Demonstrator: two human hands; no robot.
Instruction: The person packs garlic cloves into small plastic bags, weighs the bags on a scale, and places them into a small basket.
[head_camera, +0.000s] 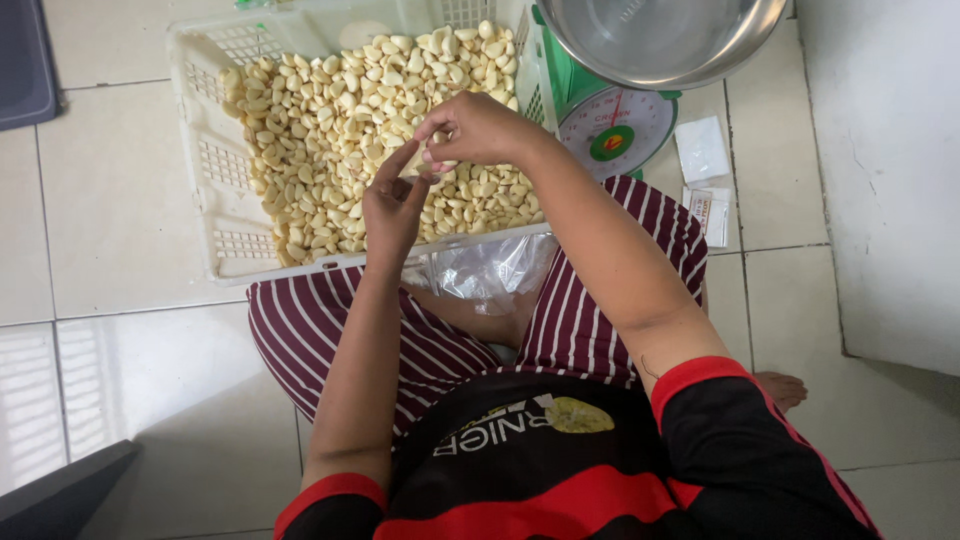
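We hold one garlic clove (437, 152) between both hands over the white basket (205, 150) of peeled cloves (340, 120), so anything dropped lands there. The right hand (478, 128) pinches it with narrow fingers; the left hand (393, 205) steadies it, forefinger raised. The scale (610, 125) stands far right, within reach.

Glossy metal bowl (660, 40), plastic basket (215, 160)

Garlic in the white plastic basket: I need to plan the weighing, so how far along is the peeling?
Mostly done, it seems: the white plastic basket holds a large heap of pale peeled garlic cloves. In hand: the left hand and right hand work one clove together. Left: the steel bowl on the green dial scale looks empty.
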